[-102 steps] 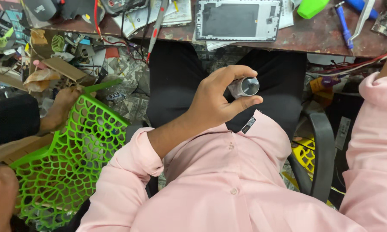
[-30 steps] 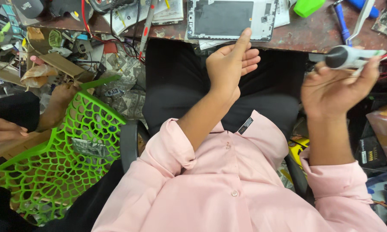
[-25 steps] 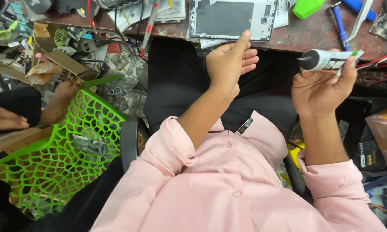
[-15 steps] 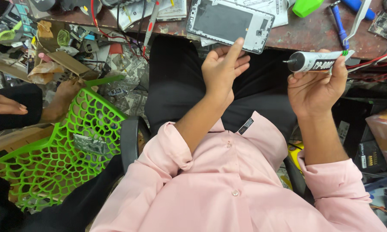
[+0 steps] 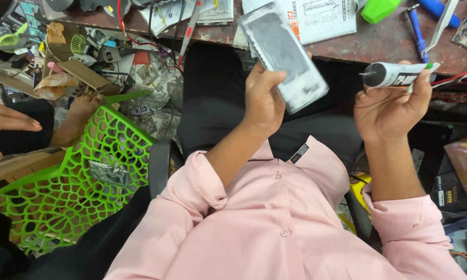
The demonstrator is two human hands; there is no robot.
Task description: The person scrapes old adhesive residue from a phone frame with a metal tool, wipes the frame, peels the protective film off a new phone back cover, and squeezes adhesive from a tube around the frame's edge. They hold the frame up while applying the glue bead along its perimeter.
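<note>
My left hand point(image 5: 263, 98) grips a flat grey phone panel point(image 5: 285, 54), tilted and lifted off the workbench edge above my lap. My right hand point(image 5: 389, 106) holds a white glue tube point(image 5: 397, 75) with a black nozzle that points left toward the panel. The two are a short gap apart. Both arms wear pink sleeves rolled up.
A brown workbench point(image 5: 394, 39) carries papers, a blue screwdriver point(image 5: 416, 26), tweezers point(image 5: 441, 23) and a green object point(image 5: 381, 9). A green lattice chair point(image 5: 67, 186) stands at left. Another person's hand point(image 5: 8, 119) reaches in at far left. Clutter and wires cover the floor.
My left hand picked the panel up from the workbench and pulled it toward me. My right hand brought the glue tube in and turned its nozzle leftward.
</note>
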